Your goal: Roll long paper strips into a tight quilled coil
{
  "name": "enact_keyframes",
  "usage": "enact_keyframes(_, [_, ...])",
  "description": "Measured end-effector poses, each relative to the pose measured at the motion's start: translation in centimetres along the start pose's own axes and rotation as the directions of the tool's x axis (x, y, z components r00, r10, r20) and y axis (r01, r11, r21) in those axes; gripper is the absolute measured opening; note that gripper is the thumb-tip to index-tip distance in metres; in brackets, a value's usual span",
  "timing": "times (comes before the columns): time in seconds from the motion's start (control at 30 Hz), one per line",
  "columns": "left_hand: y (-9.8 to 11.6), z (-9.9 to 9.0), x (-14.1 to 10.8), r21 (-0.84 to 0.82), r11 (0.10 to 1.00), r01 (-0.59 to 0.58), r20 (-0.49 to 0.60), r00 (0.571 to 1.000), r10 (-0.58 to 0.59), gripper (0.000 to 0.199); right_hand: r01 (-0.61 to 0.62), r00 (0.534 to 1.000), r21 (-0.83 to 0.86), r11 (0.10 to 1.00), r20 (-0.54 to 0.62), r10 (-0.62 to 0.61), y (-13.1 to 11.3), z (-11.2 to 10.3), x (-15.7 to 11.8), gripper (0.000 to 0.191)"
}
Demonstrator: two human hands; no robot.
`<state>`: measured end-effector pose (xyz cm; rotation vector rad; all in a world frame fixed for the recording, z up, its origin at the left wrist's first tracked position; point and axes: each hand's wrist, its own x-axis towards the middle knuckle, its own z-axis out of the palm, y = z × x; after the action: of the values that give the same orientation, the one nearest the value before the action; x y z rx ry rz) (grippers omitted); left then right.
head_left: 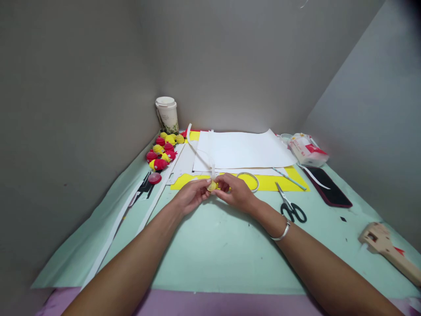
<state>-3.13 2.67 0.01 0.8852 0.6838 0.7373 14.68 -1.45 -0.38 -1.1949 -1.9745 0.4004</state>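
A small round yellow piece (212, 186) is pinched between both hands near the middle of the table. My left hand (194, 195) grips its left side with thumb and fingertips. On its right side, the thumb and fingers of my right hand (235, 191) close on it, and a silver bangle circles that wrist. A thin white strip (199, 153) rises behind the yellow piece; whether it is joined to it I cannot tell. Just beyond my hands lie a yellow sheet (269, 182) and a roll of tape or ring (255, 177).
Scissors (289, 206), a phone (329, 188), a glue gun (388, 250) and a white-red packet (307, 149) lie right. White paper (243, 149) lies behind. Several red and yellow pieces (159, 164), a lidded cup (167, 114) and long white strips (115, 224) are left.
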Motion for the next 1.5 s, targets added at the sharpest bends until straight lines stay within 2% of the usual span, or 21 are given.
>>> enact_keyframes(0.5, [0.01, -0.11, -0.18, 0.051, 0.998, 0.025, 0.018, 0.999, -0.026, 0.016, -0.082, 0.994, 0.209, 0.975, 0.089, 0.065, 0.52, -0.26, -0.06, 0.028])
enact_keyframes(0.63, [0.07, -0.04, -0.05, 0.027, 1.000, 0.017, 0.005, 1.000, -0.017, 0.015, -0.086, 0.994, 0.179, 0.980, 0.074, 0.074, 0.44, -0.19, -0.04, 0.028])
enact_keyframes(0.8, [-0.07, -0.03, 0.34, -0.036, 0.999, -0.005, -0.044, 0.999, 0.004, 0.013, -0.059, 0.998, 0.046, 0.997, 0.004, 0.059, 0.36, 0.14, -0.09, 0.032])
enact_keyframes(1.07, [-0.27, -0.26, 0.43, -0.041, 0.999, 0.000, -0.023, 1.000, -0.001, 0.012, -0.064, 0.998, -0.008, 0.998, -0.010, 0.063, 0.13, 0.20, -0.11, 0.025])
enact_keyframes(1.5, [-0.03, -0.29, 0.06, 0.012, 0.999, 0.030, 0.005, 1.000, -0.030, 0.013, -0.098, 0.994, 0.166, 0.981, 0.063, 0.088, 0.61, -0.14, -0.07, 0.027])
